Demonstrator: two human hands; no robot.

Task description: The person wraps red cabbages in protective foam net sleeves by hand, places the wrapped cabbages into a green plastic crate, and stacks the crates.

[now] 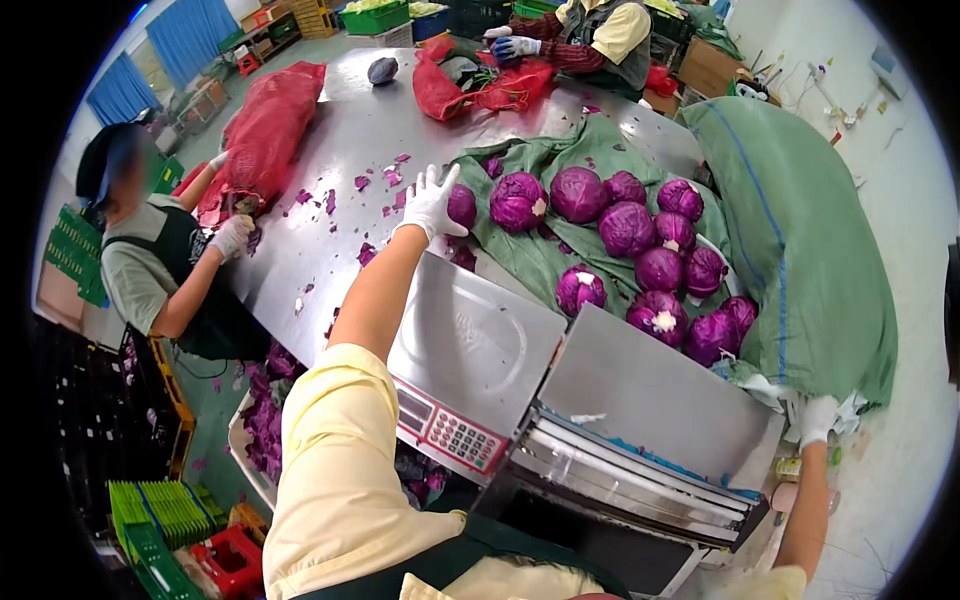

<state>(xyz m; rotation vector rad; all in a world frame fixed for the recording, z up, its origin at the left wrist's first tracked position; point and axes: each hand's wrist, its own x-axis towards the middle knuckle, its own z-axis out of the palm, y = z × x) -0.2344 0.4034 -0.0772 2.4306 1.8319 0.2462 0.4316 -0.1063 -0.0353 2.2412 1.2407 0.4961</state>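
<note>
My left hand (430, 205), in a white glove, reaches over the steel table with its fingers spread. It is against the left side of a red cabbage (461, 206), between thumb and forefinger. To its right, several more red cabbages (628, 229) lie loose on green cloth (520, 270). My right hand (817, 418), also gloved, is down at the lower end of a big green sack (815, 250) with a blue stripe. The fingers look closed on the gathered sack fabric, though partly hidden.
A steel scale (478, 335) with a red-edged keypad stands before me, beside a wrapping machine (640, 430). Purple leaf scraps litter the table (345, 150). At left, a co-worker (165, 250) handles a red mesh sack (270, 130); another person (600, 45) works at the far end.
</note>
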